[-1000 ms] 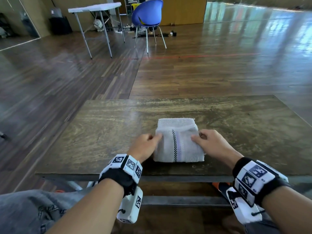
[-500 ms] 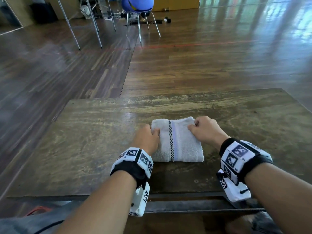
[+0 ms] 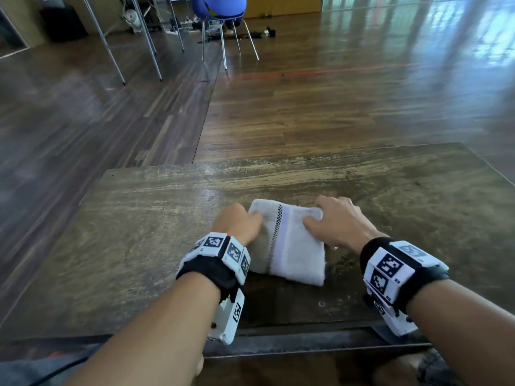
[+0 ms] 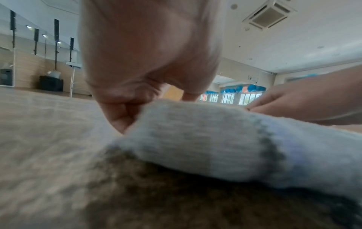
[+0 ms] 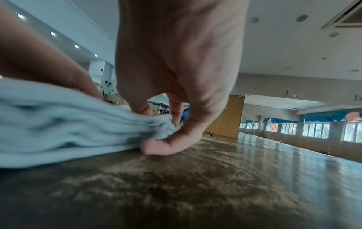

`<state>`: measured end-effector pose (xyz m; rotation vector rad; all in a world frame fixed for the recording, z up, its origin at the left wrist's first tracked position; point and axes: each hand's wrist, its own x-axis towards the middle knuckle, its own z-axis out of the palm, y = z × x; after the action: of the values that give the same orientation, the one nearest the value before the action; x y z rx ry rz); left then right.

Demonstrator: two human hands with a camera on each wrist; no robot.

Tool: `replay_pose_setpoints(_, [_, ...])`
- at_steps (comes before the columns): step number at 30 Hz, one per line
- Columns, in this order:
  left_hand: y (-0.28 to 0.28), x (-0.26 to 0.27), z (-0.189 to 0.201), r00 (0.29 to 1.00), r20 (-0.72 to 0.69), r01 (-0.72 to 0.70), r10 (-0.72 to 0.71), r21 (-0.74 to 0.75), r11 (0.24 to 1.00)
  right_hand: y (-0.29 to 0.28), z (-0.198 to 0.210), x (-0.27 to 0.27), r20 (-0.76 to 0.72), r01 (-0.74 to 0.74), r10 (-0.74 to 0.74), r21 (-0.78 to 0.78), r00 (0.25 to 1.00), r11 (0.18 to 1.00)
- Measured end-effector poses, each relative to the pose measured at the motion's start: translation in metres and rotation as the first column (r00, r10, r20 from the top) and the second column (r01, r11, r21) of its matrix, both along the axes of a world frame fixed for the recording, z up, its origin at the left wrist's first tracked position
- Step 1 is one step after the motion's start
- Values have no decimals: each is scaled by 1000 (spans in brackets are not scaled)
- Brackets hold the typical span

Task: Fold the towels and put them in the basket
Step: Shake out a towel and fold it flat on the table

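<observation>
A folded white towel (image 3: pixel 289 243) with a checkered band and a pale purple stripe lies on the worn wooden table (image 3: pixel 139 246), near its near edge and roughly midway between left and right. The left hand (image 3: pixel 237 224) sits at the towel's left side, fingers curled, pinching the left edge of the cloth; the left wrist view shows the curled fingers (image 4: pixel 125 111) closed on the thick folded edge. The right hand (image 3: pixel 337 221) sits at the towel's far right corner, its fingers bent over the top of the cloth and its thumb (image 5: pixel 168 145) low against the table beneath the stacked layers, so that the corner is gripped between them. Both wrists carry white bands with black square markers. Far beyond the table, on the wooden floor (image 3: pixel 334 112), stands a blue chair (image 3: pixel 220 8) beside the metal legs of another table (image 3: pixel 111 48).
</observation>
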<state>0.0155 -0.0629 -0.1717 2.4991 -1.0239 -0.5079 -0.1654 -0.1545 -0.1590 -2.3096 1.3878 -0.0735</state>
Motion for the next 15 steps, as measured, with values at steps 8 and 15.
replay_pose_setpoints(8, [26, -25, 9, 869, 373, 384, -326, -90, 919, 21, -8, -30, 66, -238, 233, 82, 970, 968])
replay_pose_setpoints(15, [49, -53, 0, 871, 267, 447, -411, -87, 890, 41, -31, -40, 370, -182, 155, 39, 916, 983])
